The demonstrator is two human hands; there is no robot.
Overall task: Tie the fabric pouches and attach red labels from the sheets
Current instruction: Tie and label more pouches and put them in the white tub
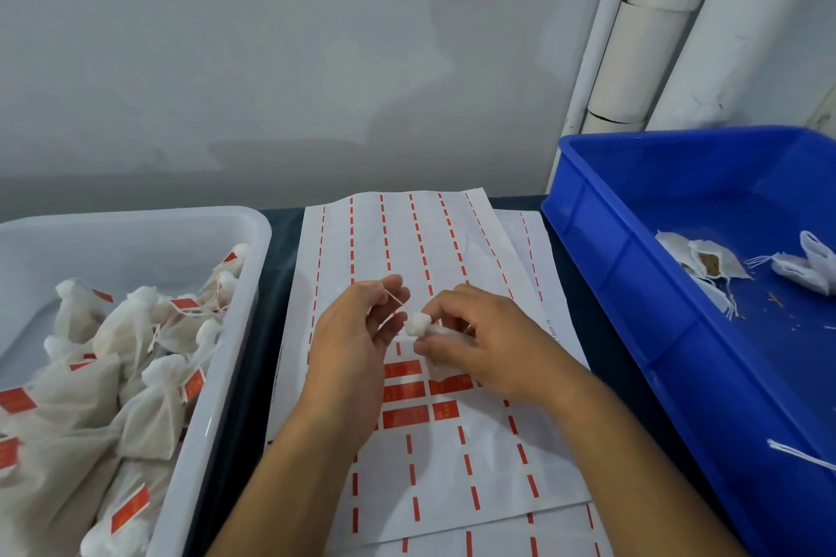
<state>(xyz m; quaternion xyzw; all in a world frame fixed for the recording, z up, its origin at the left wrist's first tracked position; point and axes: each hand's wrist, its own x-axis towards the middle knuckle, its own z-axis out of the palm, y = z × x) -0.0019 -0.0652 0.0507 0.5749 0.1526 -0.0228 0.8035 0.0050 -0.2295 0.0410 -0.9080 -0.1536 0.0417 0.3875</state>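
**Two hands, one string pulled left of the pouch**

I see my right hand (470, 339) pinching a small white pouch (417, 324) over the label sheet (452, 466), its gathered neck pointing left. My left hand (357, 339) grips the drawstring (396, 301), which runs up and left from that neck, so I judge the tightening pull lies along that line. The pouch body is mostly hidden under my right fingers; whether a knot exists I cannot tell. Remaining red labels (405, 391) sit just below, partly covered by both hands
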